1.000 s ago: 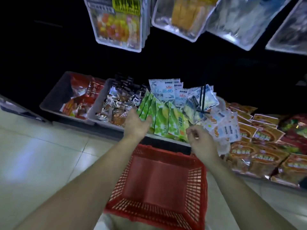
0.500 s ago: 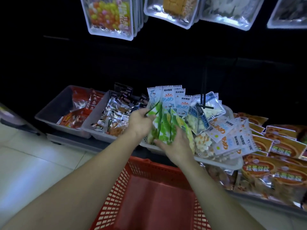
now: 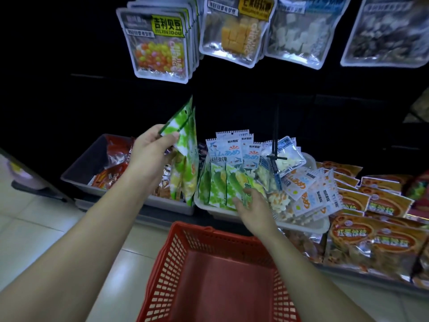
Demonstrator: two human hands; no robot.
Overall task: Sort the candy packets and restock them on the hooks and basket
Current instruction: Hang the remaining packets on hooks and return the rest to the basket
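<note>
Your left hand (image 3: 151, 159) grips a bunch of green packets (image 3: 185, 145), held up in front of the grey bin (image 3: 81, 167). Your right hand (image 3: 255, 208) rests with straight fingers on the row of green packets (image 3: 218, 187) standing in the white tray (image 3: 301, 226). A red basket (image 3: 176, 263) sits below both hands, and candy pouches (image 3: 160, 45) hang above.

Hanging candy bag (image 3: 160, 49) reads "JILIBEIDOU" (yellow label (image 3: 167, 26)).
</note>
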